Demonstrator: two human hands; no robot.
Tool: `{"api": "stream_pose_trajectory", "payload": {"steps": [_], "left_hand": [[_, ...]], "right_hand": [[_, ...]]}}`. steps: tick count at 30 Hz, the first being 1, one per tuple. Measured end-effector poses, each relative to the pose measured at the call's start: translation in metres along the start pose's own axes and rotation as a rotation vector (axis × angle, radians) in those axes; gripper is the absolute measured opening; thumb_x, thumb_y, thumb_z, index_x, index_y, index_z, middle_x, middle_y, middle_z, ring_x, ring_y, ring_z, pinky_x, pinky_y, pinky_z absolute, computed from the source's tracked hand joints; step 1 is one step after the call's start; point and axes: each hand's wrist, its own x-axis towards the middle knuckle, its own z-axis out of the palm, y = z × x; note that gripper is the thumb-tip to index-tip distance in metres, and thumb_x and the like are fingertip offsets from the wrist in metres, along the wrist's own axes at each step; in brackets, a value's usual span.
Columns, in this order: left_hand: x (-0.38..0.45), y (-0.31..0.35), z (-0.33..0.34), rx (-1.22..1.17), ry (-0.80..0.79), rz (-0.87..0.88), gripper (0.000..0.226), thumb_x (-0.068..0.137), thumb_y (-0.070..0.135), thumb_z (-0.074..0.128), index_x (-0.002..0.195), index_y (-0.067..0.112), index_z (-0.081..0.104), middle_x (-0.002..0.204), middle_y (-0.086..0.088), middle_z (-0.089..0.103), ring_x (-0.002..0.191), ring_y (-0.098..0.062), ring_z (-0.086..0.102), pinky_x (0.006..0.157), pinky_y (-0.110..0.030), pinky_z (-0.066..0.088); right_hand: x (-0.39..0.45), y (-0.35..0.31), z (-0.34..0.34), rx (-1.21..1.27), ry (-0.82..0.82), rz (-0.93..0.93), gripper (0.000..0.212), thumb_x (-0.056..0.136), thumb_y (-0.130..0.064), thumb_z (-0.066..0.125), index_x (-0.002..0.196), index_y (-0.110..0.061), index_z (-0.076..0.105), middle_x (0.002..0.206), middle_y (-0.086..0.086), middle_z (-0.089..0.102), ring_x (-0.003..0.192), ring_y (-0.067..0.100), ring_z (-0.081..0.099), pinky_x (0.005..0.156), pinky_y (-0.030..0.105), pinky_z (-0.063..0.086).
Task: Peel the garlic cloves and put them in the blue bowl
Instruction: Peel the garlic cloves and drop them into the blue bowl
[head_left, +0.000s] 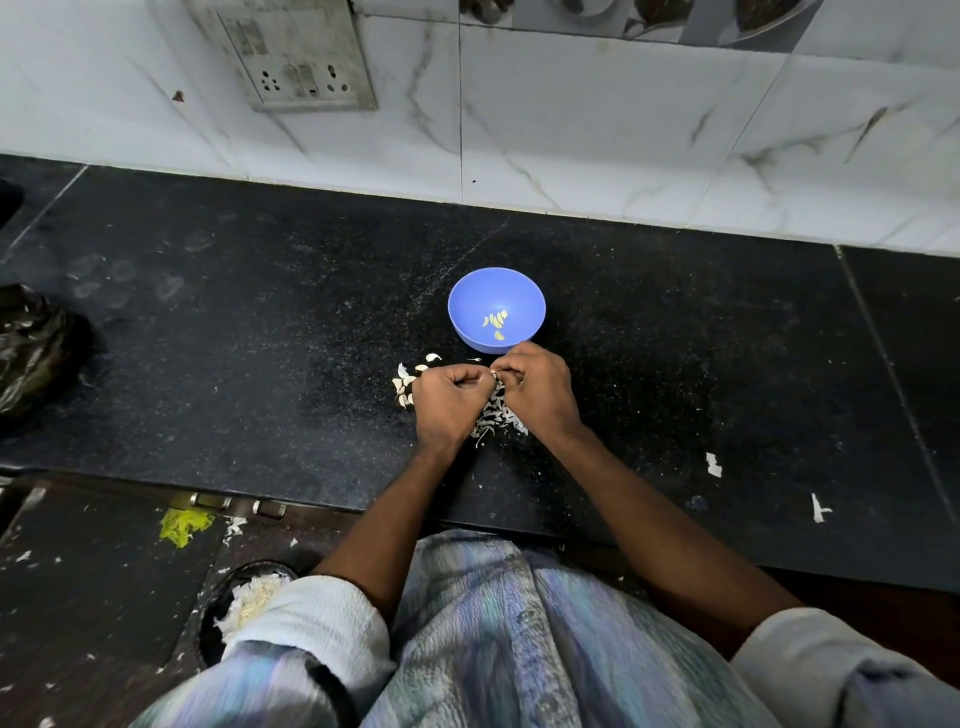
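We have one wide-angle view only, worn on the head, looking forward and steeply down. It faces the tiled wall (597, 119) across the black counter (234, 322), whose lines bend toward the picture's edges. Our left hand (449, 397) and right hand (537, 384) meet near the centre, both forearms running up from the lower edge; the floor (78, 571) shows lower left.

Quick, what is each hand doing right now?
Left hand: fingers curled, pinching a small garlic clove.
Right hand: fingers curled, pinching the same clove, just short of the blue bowl.
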Motion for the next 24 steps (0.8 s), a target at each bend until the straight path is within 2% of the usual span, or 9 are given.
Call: {"api": "stream_pose_trajectory", "payload": {"steps": [3, 7, 9, 11, 18, 21, 24], "left_hand": [[0.0, 0.003, 0.001, 0.018, 0.029, -0.013, 0.014, 0.084, 0.018, 0.076, 0.071, 0.016, 0.081, 0.061, 0.01, 0.072, 0.056, 0.006, 0.057, 0.059, -0.022, 0.053], [0.001, 0.0, 0.003, -0.001, 0.036, -0.017, 0.008, 0.088, 0.014, 0.079, 0.082, 0.016, 0.084, 0.069, 0.011, 0.076, 0.06, 0.006, 0.065, 0.063, -0.02, 0.053], [0.001, -0.002, 0.002, -0.017, 0.025, 0.002, 0.003, 0.088, 0.018, 0.084, 0.09, 0.016, 0.085, 0.077, 0.011, 0.078, 0.068, -0.001, 0.073, 0.067, -0.024, 0.06], [0.001, -0.004, 0.001, -0.016, 0.027, 0.022, 0.01, 0.086, 0.02, 0.088, 0.094, 0.015, 0.084, 0.083, 0.01, 0.08, 0.073, -0.007, 0.076, 0.071, -0.025, 0.063], [-0.001, -0.004, -0.004, 0.14, 0.056, 0.249, 0.01, 0.086, 0.014, 0.086, 0.095, 0.016, 0.086, 0.091, 0.006, 0.081, 0.077, -0.001, 0.072, 0.073, -0.02, 0.059], [0.0, -0.006, -0.009, 0.129, 0.024, 0.297, 0.008, 0.088, 0.016, 0.085, 0.095, 0.015, 0.086, 0.092, 0.005, 0.081, 0.08, -0.002, 0.073, 0.074, -0.018, 0.057], [-0.001, -0.006, -0.01, 0.028, 0.011, 0.253, 0.006, 0.088, 0.014, 0.083, 0.094, 0.014, 0.086, 0.092, 0.005, 0.081, 0.083, -0.005, 0.075, 0.076, -0.027, 0.061]], "right_hand": [[-0.001, 0.003, 0.004, 0.034, 0.002, 0.027, 0.019, 0.081, 0.003, 0.075, 0.095, -0.01, 0.08, 0.096, 0.002, 0.073, 0.086, 0.019, 0.071, 0.078, 0.043, 0.06], [-0.001, 0.007, 0.006, 0.118, 0.024, 0.092, 0.019, 0.081, 0.002, 0.076, 0.092, -0.012, 0.08, 0.094, 0.0, 0.074, 0.082, 0.017, 0.073, 0.074, 0.046, 0.062], [-0.002, 0.006, 0.005, 0.137, 0.031, 0.108, 0.018, 0.082, 0.002, 0.076, 0.091, -0.013, 0.08, 0.093, -0.002, 0.074, 0.082, 0.014, 0.073, 0.074, 0.043, 0.063], [-0.002, 0.005, 0.005, 0.149, 0.028, 0.111, 0.018, 0.083, 0.002, 0.076, 0.09, -0.014, 0.08, 0.091, -0.003, 0.074, 0.081, 0.011, 0.073, 0.074, 0.041, 0.063], [-0.002, 0.002, 0.0, 0.223, -0.046, 0.226, 0.013, 0.087, 0.0, 0.076, 0.091, -0.012, 0.08, 0.082, -0.006, 0.078, 0.073, 0.002, 0.073, 0.073, 0.026, 0.062], [-0.004, 0.002, -0.002, 0.388, -0.084, 0.297, 0.013, 0.086, 0.005, 0.076, 0.089, -0.008, 0.079, 0.079, 0.002, 0.078, 0.071, 0.008, 0.074, 0.07, 0.024, 0.061], [-0.005, 0.003, -0.002, 0.524, -0.119, 0.356, 0.018, 0.086, 0.007, 0.074, 0.086, -0.011, 0.077, 0.079, 0.012, 0.077, 0.07, 0.018, 0.072, 0.072, 0.034, 0.063]]}}
